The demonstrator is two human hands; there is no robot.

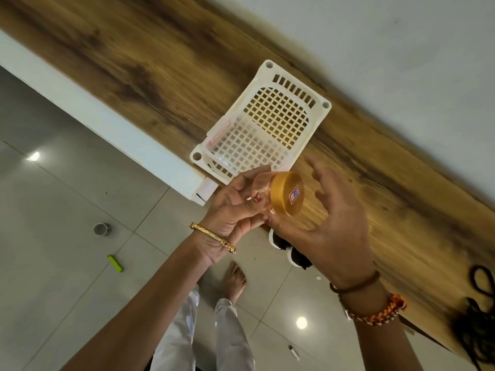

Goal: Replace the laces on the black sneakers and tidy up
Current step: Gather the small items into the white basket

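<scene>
My left hand [235, 207] grips a small clear jar [263, 199] by its body, fingers and thumb curled round the see-through wall, and the jar lies tipped on its side so that its gold lid [288, 195] faces the camera, with a small red and blue sticker on top. Just right of the jar my right hand [329, 210] hovers with fingers spread and relaxed, holding nothing; the thumb comes near the jar's lower edge, but I cannot tell whether it touches. I judge this to be the tidying part of the job: the jar is up off the table [160, 65] and a white slotted basket [263, 121] stands on the wood just beyond the jar, so the jar probably belongs in there. The next move would call for either a firm twist of the lid by my right hand while the left keeps the body from turning, or a short reach forward to set the jar down flat in the basket. The black sneakers [292, 249] sit on the floor below the jar, partly hidden behind my right hand, only white soles and dark uppers showing. Far right of the jar, at the table's edge, lie dark laces [479, 328] in a loose tangle.
</scene>
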